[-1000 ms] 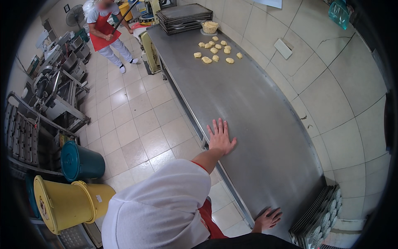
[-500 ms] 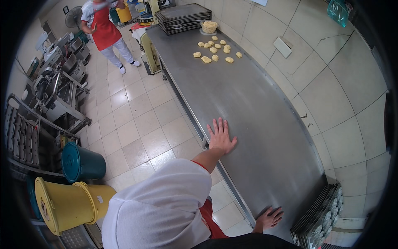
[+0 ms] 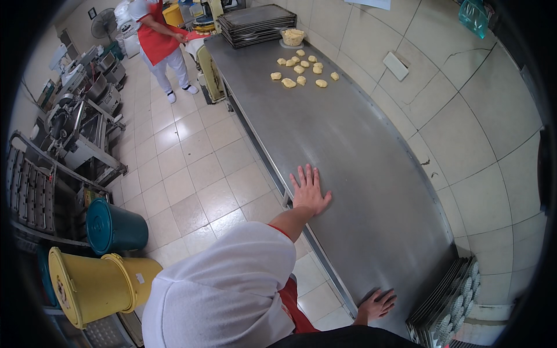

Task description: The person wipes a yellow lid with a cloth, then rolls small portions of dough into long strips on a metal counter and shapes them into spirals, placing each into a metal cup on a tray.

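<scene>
Beside a tiled wall point(image 3: 496, 145), the stainless-steel table point(image 3: 360, 226) is being touched by the left hand point(image 3: 311, 196) and right hand point(image 3: 376, 306), fingers spread, nothing being gripped; steadiness is probably being served best by flat palms. The far end is being occupied by dough lumps point(image 3: 289, 83), a tub point(image 3: 292, 38) and stacked trays point(image 3: 256, 23).

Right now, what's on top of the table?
The left hand and right hand rest on the table. Toward its far end are dough pieces, a bowl and a tray stack; more trays at the near end. Whatever lies under hands, bowl or trays is covered.
</scene>
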`<state>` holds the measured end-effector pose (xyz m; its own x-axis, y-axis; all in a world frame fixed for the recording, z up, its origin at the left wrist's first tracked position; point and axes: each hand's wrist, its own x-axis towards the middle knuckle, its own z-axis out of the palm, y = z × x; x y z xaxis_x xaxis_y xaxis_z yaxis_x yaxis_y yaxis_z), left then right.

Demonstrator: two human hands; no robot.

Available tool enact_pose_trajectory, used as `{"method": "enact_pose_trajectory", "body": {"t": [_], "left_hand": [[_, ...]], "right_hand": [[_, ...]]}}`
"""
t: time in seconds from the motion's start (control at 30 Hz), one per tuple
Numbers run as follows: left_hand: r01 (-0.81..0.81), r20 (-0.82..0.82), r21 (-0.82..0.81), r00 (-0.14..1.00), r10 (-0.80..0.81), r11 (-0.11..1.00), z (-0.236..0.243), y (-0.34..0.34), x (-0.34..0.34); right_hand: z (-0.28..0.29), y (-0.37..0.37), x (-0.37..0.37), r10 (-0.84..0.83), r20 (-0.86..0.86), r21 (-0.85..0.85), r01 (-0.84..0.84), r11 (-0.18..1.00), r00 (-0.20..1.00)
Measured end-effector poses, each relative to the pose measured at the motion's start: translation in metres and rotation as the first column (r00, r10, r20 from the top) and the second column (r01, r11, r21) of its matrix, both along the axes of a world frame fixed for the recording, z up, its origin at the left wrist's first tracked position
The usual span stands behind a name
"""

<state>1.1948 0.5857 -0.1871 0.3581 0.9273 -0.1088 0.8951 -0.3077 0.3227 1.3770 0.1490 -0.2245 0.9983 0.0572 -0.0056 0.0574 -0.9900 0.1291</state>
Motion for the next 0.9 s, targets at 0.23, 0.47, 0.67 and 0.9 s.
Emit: {"method": "enact_pose_trajectory", "body": {"t": [0.23,0.47,0.67,0.9], "left_hand": [[-0.003,0.002,0.002,1.0,0.003,1.0,-0.0022,0.0006,0.0006],[-0.006,0.018,0.005,1.0,0.006,1.0,-0.0022,-0.0006,0.0009],[-0.014,0.022,0.015,1.0,0.013,1.0,-0.0043,0.0003,0.0001],[-0.013,0.013,0.008,1.0,0.013,1.0,-0.0039,-0.0001,-0.0009]], "right_hand": [[0.0018,0.0007,-0.0001,-0.003,-0.005,-0.005,0.003,1.0,1.0],[0.0017,0.0003,-0.0005,0.002,0.004,0.014,-0.002,1.0,1.0],[0.0034,0.0019,-0.0019,0.015,0.015,0.031,-0.015,0.999,1.0],[-0.0016,-0.0011,0.0001,0.024,0.036,0.031,-0.025,0.999,0.999]]}}
